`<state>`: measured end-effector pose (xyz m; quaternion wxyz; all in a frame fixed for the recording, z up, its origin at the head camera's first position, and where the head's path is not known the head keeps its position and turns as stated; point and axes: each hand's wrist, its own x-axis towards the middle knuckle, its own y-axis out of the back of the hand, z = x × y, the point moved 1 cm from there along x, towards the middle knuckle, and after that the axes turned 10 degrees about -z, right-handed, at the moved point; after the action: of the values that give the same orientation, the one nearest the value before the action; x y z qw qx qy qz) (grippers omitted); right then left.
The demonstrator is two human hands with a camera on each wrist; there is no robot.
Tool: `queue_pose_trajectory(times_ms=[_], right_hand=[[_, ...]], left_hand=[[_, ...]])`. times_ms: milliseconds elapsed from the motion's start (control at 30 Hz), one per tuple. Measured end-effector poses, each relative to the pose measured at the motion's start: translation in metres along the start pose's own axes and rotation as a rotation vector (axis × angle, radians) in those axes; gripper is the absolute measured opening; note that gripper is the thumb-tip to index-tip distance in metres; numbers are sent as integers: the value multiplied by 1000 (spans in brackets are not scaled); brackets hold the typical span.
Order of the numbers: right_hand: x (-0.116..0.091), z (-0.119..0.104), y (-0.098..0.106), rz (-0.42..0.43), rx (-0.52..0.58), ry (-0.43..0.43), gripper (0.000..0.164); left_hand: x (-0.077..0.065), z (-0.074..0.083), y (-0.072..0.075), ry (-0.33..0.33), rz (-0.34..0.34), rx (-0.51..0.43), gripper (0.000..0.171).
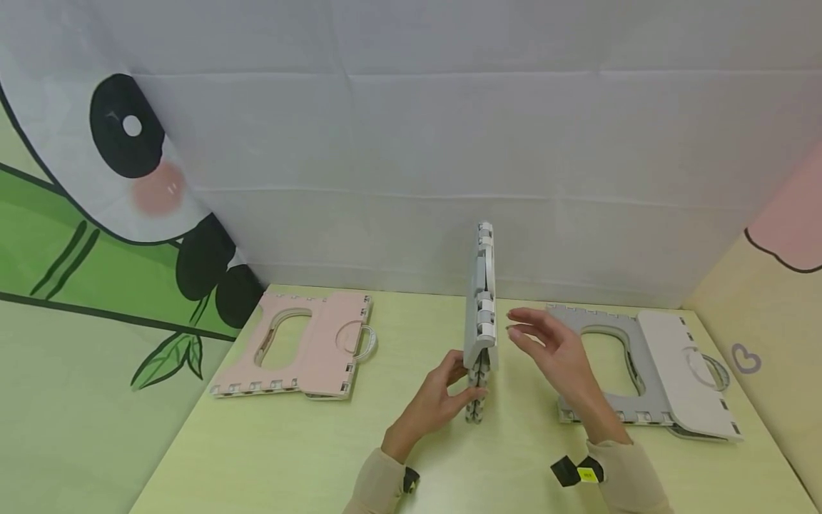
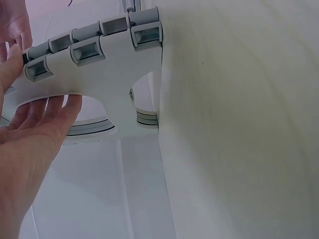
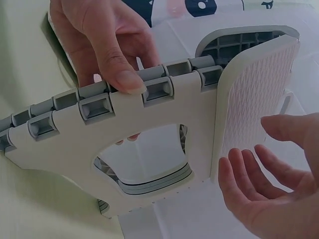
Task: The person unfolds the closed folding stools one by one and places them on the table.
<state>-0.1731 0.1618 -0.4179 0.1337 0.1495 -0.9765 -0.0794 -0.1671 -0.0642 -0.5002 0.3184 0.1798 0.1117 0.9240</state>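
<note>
Support is given by the left hand (image 1: 437, 396) alone, closed round the upright white stool (image 1: 480, 321) on the table (image 1: 417, 321); should that grip slip, the white stool could be toppled by its narrow stance; skin could be pinched at its hinges (image 3: 202, 62); right of the white stool, nothing is held by the right hand (image 1: 565, 360); farther right, the grey stool (image 1: 671, 364) could be struck.

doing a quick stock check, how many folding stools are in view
3: a pink stool lies at the left, a pale stool stands upright in the middle, and a grey-and-white stool lies at the right. No others show.
</note>
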Motion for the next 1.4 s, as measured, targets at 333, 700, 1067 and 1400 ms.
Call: queue_pose_trajectory(times_ms=[333,700,1067,1400], right_hand=[[-7,13,-4,-30,5,-7,37],[-15,24,-10,-54,13,-38,38],[-24,34,-16,-111,31,-55,38],[-29,42,-22,-178,77,-58,38]], left_hand=[[0,-1,0,-3,-1,-4,48],[0,0,0,-13,-3,-7,47],[0,2,-1,-29,10,6,47],[0,0,-1,-27,6,-15,47]])
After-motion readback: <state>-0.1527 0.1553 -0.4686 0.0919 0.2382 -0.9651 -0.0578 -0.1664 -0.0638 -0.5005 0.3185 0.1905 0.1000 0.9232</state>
